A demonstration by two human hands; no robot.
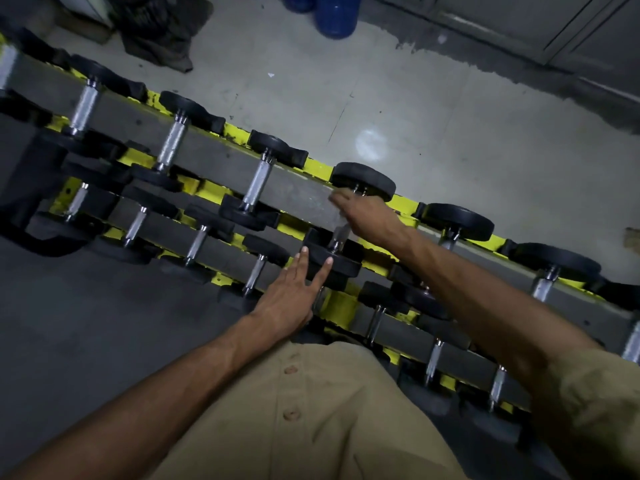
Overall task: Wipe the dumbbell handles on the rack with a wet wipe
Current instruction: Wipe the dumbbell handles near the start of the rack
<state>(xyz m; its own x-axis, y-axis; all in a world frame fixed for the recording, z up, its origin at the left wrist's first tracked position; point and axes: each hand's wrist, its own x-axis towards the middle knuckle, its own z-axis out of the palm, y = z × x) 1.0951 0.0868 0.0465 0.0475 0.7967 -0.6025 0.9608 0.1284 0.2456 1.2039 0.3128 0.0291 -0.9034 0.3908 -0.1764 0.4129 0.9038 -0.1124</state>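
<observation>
A yellow and grey dumbbell rack (403,204) runs diagonally across the view, with black-headed dumbbells on its upper and lower tiers. My right hand (367,216) is over the chrome handle (341,233) of a dumbbell in the top row, fingers curled round it; the hand is blurred and a pale scrap that may be the wet wipe (337,195) shows at the fingertips. My left hand (291,296) lies flat with straight fingers, its fingertips touching the near black head (337,261) of that same dumbbell.
More dumbbells with chrome handles (258,181) line the rack to the left and right. Blue water jugs (334,15) and a dark cloth heap (159,32) stand on the tiled floor behind the rack. My beige shirt fills the bottom of the view.
</observation>
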